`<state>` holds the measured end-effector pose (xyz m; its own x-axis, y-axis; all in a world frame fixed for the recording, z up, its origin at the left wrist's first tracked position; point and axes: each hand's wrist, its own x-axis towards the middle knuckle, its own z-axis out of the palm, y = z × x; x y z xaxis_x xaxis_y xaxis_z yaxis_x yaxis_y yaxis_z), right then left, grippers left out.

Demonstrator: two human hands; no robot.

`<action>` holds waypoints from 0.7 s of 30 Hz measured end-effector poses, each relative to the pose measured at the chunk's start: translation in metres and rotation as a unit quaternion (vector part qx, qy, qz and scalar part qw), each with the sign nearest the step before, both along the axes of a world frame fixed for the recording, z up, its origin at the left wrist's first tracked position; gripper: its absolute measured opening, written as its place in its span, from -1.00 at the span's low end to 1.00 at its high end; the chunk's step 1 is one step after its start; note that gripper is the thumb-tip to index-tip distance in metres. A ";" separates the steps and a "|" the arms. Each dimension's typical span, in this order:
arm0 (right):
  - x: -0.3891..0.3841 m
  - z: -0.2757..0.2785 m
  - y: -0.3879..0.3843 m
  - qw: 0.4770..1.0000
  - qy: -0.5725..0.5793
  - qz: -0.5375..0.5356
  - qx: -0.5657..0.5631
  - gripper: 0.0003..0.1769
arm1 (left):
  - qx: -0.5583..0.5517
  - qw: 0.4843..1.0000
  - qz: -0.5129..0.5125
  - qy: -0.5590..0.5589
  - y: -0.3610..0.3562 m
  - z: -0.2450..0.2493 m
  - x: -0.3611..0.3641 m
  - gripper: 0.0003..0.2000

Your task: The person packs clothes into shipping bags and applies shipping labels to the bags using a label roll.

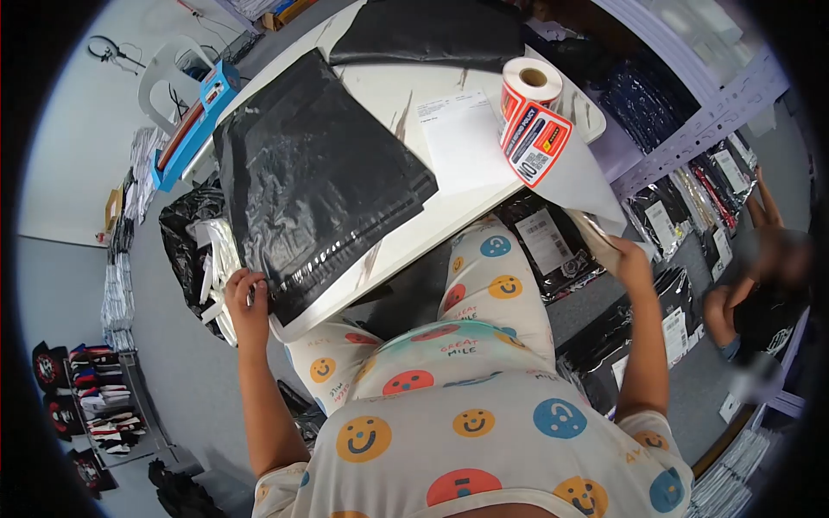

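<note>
One of our two hands, the left hand (246,298), lay half curled at the near left corner of the white veined table (453,210), right beside the edge of the black plastic mailers (319,173); we could not tell whether its fingers pinched that edge or only rested there, though a touch at that spot would have helped to steady so slippery a pile. Our right hand (633,263) was closed narrowly, off the table's near side, on the loose end of a pale backing strip (591,186) that ran up to the label roll (534,78). We judged that the strip was drawn out this way so that its red-bordered label (537,145) lay exposed and within reach. The roll sat near the table's right end with its core hole facing up, presumably so that it could turn without rolling off. Between roll and mailers we had a printed paper slip (453,134) lying flat, its text in view, and behind them a second black bundle (427,30), perhaps set back to leave us room. Beyond the left edge, a black bag (186,220) with white strips (220,259) in its mouth hung or stood close by, handy for scraps, we supposed. Farther right, labelled parcels (661,224) lay near the lilac shelf (682,129), and another person (764,302) was beyond them.
</note>
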<state>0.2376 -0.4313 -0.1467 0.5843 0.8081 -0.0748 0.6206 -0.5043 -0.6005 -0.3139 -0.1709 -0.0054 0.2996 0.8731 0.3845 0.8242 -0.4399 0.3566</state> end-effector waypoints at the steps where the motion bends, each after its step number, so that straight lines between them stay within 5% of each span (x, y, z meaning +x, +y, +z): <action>1: -0.003 0.035 -0.015 0.999 0.042 0.000 0.008 -0.69 | -0.024 0.999 0.022 0.003 -0.005 -0.007 -0.015 -0.83; 4: -0.008 0.128 -0.080 0.998 0.054 0.027 0.020 -0.70 | -0.017 1.000 0.004 0.006 -0.016 -0.028 -0.032 -0.77; 6: -0.025 0.192 -0.120 0.995 -0.089 0.043 -0.032 -0.78 | -0.019 0.999 0.029 0.001 -0.018 -0.036 -0.031 -0.71; 9: -0.069 0.249 -0.138 0.976 0.008 0.094 0.194 -0.81 | 0.054 0.998 -0.005 0.013 -0.013 -0.042 -0.033 -0.70; 11: -0.097 0.259 -0.121 0.930 0.053 0.194 0.309 -0.81 | 0.081 0.996 -0.022 0.012 -0.017 -0.029 -0.026 -0.75; 15: -0.118 0.276 -0.056 0.857 0.020 0.421 0.297 -0.80 | 0.080 0.996 -0.024 -0.020 -0.016 -0.040 -0.027 -0.78; 18: -0.212 0.281 0.028 0.767 0.028 0.446 0.461 -0.85 | 0.081 0.996 0.020 0.037 -0.011 -0.055 -0.037 -0.72; 21: -0.262 0.291 0.073 0.717 0.010 0.547 0.432 -0.85 | 0.118 0.987 0.086 0.069 0.007 -0.083 -0.044 -0.64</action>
<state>-0.0246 -0.3579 0.1444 -0.4295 0.5309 0.7305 0.3474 0.8438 -0.4090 -0.3578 -0.1642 -0.0888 0.2189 0.8065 0.5493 0.9277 -0.3465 0.1391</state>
